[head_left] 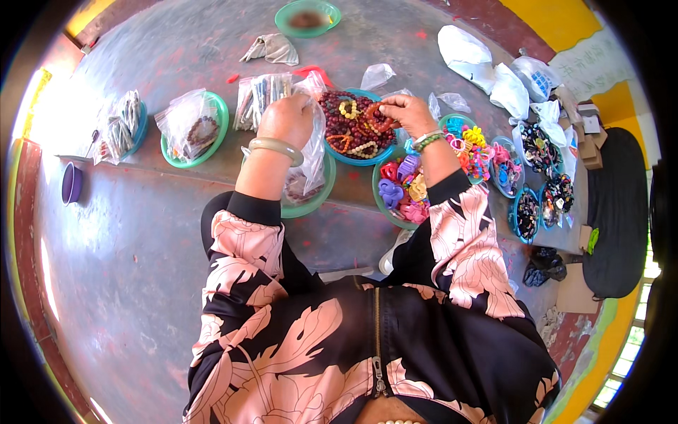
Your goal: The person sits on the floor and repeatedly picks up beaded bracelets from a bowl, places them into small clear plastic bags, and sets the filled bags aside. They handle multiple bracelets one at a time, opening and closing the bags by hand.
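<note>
My left hand, its wrist in a pale bangle, is closed on the top of a clear plastic bag. The bag hangs down over a green basin with more clear bags in it. My right hand pinches a reddish-orange bead bracelet above a blue basin. That basin is heaped with dark red bead bracelets; a yellow bead bracelet and an orange one lie on top. The left fingertips are partly hidden behind the hand.
Close to my right forearm stands a basin of colourful hair clips. Further right are several basins of small accessories and white bags. On the left are a green basin of bagged bracelets, bundled packets and a purple bowl.
</note>
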Demonstrator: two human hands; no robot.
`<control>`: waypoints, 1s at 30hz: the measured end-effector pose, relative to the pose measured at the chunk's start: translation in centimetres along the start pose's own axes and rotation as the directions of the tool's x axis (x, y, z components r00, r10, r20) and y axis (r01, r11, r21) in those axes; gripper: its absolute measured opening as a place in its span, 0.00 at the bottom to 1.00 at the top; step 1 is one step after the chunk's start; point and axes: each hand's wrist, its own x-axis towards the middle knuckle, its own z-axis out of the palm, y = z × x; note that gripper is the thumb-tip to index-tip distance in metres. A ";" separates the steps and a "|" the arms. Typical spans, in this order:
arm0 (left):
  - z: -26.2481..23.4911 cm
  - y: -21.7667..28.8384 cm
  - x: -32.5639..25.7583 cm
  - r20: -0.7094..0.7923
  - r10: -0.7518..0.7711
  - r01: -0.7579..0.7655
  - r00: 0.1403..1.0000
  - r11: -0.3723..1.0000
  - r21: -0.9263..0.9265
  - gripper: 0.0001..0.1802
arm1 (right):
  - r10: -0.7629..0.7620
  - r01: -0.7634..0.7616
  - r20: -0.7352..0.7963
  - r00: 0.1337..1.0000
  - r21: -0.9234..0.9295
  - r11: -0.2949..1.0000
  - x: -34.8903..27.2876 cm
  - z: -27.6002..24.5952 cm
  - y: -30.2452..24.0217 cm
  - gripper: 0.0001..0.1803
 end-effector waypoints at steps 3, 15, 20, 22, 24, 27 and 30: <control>1.2 0.1 -0.1 0.116 -0.108 0.117 0.987 0.991 -0.072 0.13 | -0.020 0.017 0.026 0.999 0.113 0.993 -2.1 -0.6 -4.1 0.10; 3.9 2.0 -0.1 0.337 -0.217 0.319 0.916 0.904 -0.285 0.12 | 0.052 -0.090 0.134 0.990 0.300 0.950 -5.8 2.4 -8.0 0.11; 2.9 3.0 -0.2 0.420 -0.248 0.435 0.873 0.785 -0.441 0.12 | 0.090 -0.114 0.111 0.990 0.234 0.966 -5.2 2.6 -6.5 0.10; 3.0 3.1 -0.2 0.432 -0.237 0.436 0.870 0.777 -0.453 0.12 | 0.081 -0.103 0.110 0.991 0.213 0.972 -5.2 2.8 -6.5 0.09; 3.2 3.0 -0.1 0.444 -0.212 0.423 0.870 0.784 -0.454 0.12 | 0.060 -0.083 0.117 0.991 0.209 0.974 -5.4 3.3 -6.6 0.09; 3.8 2.5 -0.2 0.427 -0.177 0.374 0.887 0.817 -0.439 0.12 | 0.037 -0.055 0.135 0.990 0.135 0.989 -5.6 4.0 -6.5 0.08; 3.8 2.7 -0.4 0.397 -0.181 0.374 0.900 0.789 -0.488 0.13 | -0.087 0.096 0.138 0.987 -0.062 0.993 -5.1 4.3 -5.4 0.08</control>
